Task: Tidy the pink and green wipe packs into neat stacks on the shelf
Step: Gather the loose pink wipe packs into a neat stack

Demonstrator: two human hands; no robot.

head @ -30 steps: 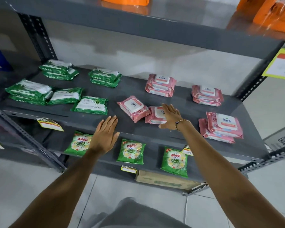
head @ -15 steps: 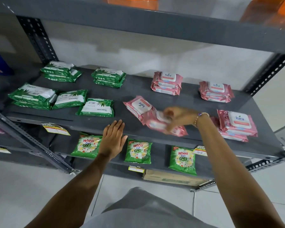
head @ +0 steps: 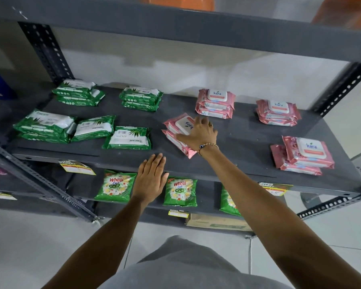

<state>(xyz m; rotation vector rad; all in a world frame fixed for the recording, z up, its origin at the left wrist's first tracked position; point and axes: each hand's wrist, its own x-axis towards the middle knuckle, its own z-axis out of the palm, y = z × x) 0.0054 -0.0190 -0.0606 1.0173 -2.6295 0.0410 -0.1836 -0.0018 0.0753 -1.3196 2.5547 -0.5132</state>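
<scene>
Right hand (head: 197,134) had moved loose pink pack (head: 180,127) onto its neighbour, shelf (head: 238,140) front-centre; fingers spread flat on top, pressing, not gripping. Left hand (head: 151,177) open, empty, at shelf edge. Third pink stack formed; skew remained.

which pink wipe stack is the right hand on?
The front-centre stack of pink plastic wipe packs, skewed diagonally beside the single green pack. The right hand rests on its top pack; the other three pink stacks sit untouched.
</scene>
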